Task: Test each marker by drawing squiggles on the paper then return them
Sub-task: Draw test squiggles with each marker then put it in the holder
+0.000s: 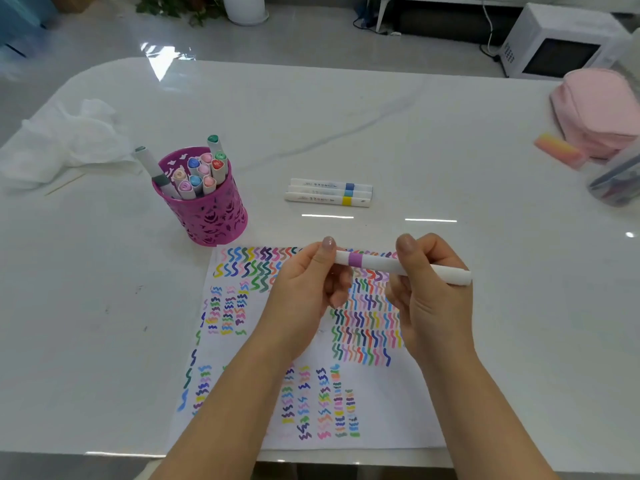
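A white marker with a purple band (pixel 367 261) is held level above the paper (pixel 381 403), which is covered in coloured squiggles. My left hand (pixel 308 292) pinches its left end, the cap end. My right hand (pixel 429 296) grips its barrel, and the right end sticks out past my fingers. A magenta cut-out holder (pixel 211 216) with several capped markers stands to the upper left of the paper. Three white markers (pixel 329 192), banded dark blue, light blue and yellow, lie side by side on the table beyond the paper.
Crumpled white tissue (pixel 65 140) and a thin stick lie at the far left. A pink pouch (pixel 599 109), a pink-orange eraser (pixel 557 150) and a clear case (pixel 616 181) sit at the right edge. A white microwave (pixel 561 46) stands on the floor beyond the white table (pixel 346 116).
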